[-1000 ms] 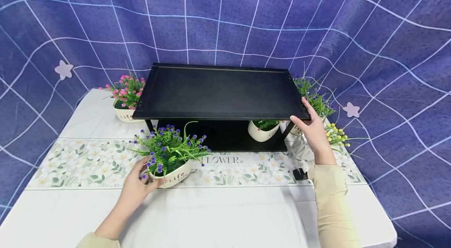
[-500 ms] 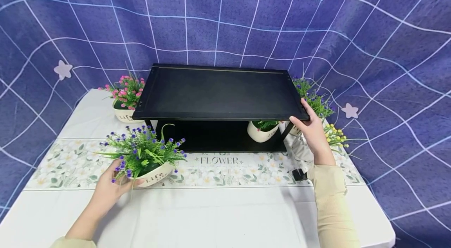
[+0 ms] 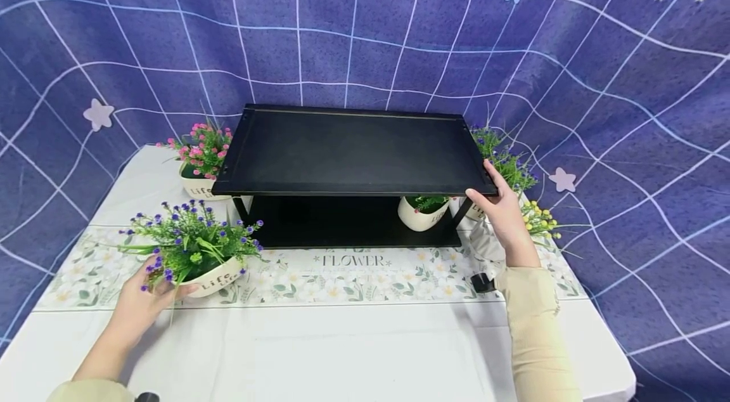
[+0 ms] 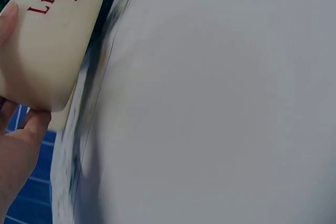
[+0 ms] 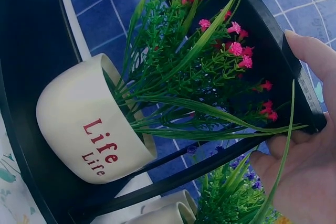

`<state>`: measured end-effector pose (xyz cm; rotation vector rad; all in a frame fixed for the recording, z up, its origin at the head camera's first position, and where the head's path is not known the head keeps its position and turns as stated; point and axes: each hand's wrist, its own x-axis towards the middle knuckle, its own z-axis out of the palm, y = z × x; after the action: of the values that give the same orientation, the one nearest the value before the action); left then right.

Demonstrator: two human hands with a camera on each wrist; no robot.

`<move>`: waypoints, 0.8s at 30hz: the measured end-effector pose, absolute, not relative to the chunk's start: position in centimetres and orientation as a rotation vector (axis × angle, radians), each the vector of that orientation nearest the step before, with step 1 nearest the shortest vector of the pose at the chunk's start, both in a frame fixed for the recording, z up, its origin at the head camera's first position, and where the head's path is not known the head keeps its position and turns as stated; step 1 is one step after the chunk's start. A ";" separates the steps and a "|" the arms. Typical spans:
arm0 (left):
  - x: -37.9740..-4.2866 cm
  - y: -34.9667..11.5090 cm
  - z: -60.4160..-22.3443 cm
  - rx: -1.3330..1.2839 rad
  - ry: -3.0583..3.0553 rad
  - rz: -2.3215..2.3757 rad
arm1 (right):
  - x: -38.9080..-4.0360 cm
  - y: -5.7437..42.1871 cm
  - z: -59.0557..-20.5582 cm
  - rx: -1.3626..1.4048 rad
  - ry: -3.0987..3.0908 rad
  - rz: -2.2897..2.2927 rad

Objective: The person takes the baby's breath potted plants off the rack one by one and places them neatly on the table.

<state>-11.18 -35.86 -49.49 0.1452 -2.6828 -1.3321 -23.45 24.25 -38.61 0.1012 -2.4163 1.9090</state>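
Observation:
My left hand (image 3: pixel 139 304) holds a cream oval flowerpot (image 3: pixel 215 278) with purple artificial flowers, at the left front of the table. In the left wrist view the pot (image 4: pixel 55 51) shows red "Life" lettering, with the thumb on its side and fingers under its base. My right hand (image 3: pixel 504 218) grips the front right corner of a black two-tier shelf (image 3: pixel 353 151), thumb at the front edge and fingers along the side. On the lower tier, right side, sits a pot (image 5: pixel 89 119) with pink-red flowers, clearest in the right wrist view.
A pot of pink flowers (image 3: pixel 201 186) stands left of the shelf. Purple (image 3: pixel 510 164) and yellow flowers (image 3: pixel 538 219) stand to its right, partly behind my right hand. A floral runner marked FLOWER (image 3: pixel 353 260) crosses the white table (image 3: pixel 353 351); a blue curtain (image 3: pixel 342 21) hangs behind.
My left hand has carried the pot of purple flowers leftward, from in front of the shelf to left of it. My right hand keeps its grip on the shelf corner.

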 end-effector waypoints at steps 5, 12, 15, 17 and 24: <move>-11.7 -37.6 -49.7 0.158 -2.717 -1.301 | -23.5 24.2 -38.6 0.100 -2.418 1.908; -13.4 -38.9 -50.0 0.220 -2.707 -1.367 | -23.5 24.3 -38.6 0.081 -2.419 1.906; -13.7 -39.1 -50.2 0.258 -2.764 -1.431 | -23.5 24.3 -38.6 0.080 -2.431 1.895; -13.9 -39.2 -50.4 0.247 -2.777 -1.438 | -23.5 24.3 -38.6 0.076 -2.429 1.895; -13.9 -38.7 -50.5 0.178 -2.668 -1.520 | -23.5 24.2 -38.6 0.082 -2.417 1.904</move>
<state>-13.94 -38.69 -50.47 0.1784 -2.6678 -1.5205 -23.49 24.24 -38.57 0.0816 -2.4167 1.9039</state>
